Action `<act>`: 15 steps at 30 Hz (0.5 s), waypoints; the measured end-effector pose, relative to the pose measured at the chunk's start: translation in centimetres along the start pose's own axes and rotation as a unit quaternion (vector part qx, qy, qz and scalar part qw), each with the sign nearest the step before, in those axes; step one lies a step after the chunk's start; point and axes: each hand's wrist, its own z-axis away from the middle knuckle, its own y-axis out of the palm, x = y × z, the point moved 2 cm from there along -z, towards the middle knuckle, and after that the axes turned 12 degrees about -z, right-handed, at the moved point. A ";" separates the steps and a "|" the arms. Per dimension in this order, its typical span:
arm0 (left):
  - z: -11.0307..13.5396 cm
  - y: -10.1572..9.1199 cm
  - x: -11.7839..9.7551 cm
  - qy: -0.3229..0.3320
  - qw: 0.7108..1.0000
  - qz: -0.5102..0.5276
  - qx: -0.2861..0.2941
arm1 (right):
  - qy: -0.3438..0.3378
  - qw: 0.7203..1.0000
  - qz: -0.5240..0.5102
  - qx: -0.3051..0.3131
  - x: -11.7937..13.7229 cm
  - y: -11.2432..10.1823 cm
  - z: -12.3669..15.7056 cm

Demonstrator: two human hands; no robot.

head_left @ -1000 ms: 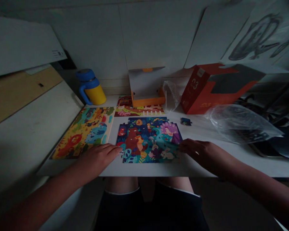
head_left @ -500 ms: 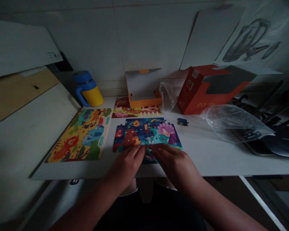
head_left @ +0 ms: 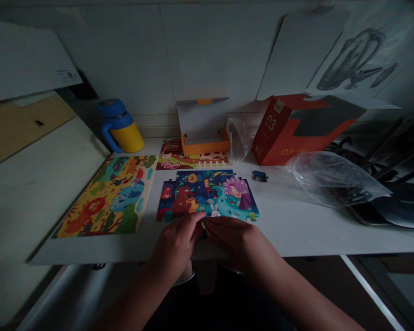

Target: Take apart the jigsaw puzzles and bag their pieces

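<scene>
A dark blue jigsaw puzzle (head_left: 215,195), with a bear, a rabbit and a peacock on it, lies partly joined on the white table in front of me. My left hand (head_left: 180,236) and my right hand (head_left: 233,235) meet at its near edge, fingers bent in. Between their fingertips a small part of a puzzle piece (head_left: 203,224) shows; the fingers cover most of it. A loose dark stack of puzzle pieces (head_left: 260,176) sits right of the puzzle's upper corner.
To the left lies a yellow animal puzzle (head_left: 105,197). Behind are a farm picture puzzle (head_left: 172,161), an open orange box (head_left: 207,147) and a blue-yellow jug (head_left: 124,133). A red box (head_left: 279,138) and clear plastic bag (head_left: 331,179) stand on the right.
Both hands have drawn back slightly toward me, uncovering the rabbit at the puzzle's near edge. A piece edge now shows between the fingertips. The view has shifted slightly.
</scene>
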 end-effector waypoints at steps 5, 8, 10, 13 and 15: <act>-0.1 -0.6 -0.9 -0.007 0.998 0.055 -0.017 | 0.057 0.992 -0.112 -0.031 -0.5 -2.0 -0.5; -0.1 -0.7 -1.2 -0.008 0.997 0.067 -0.027 | 0.067 0.987 -0.147 -0.009 -0.4 -2.4 -0.6; 0.1 -0.7 -1.3 -0.015 0.997 0.074 -0.030 | 0.069 0.987 -0.146 -0.008 -0.2 -2.3 -0.6; 0.3 -0.5 -1.3 -0.060 0.991 0.118 -0.036 | 0.070 0.990 -0.121 -0.032 -0.1 -1.9 -0.5; 0.5 -0.2 -1.2 -0.143 0.968 0.203 -0.027 | 0.058 0.991 -0.106 -0.057 0.0 -1.7 -0.4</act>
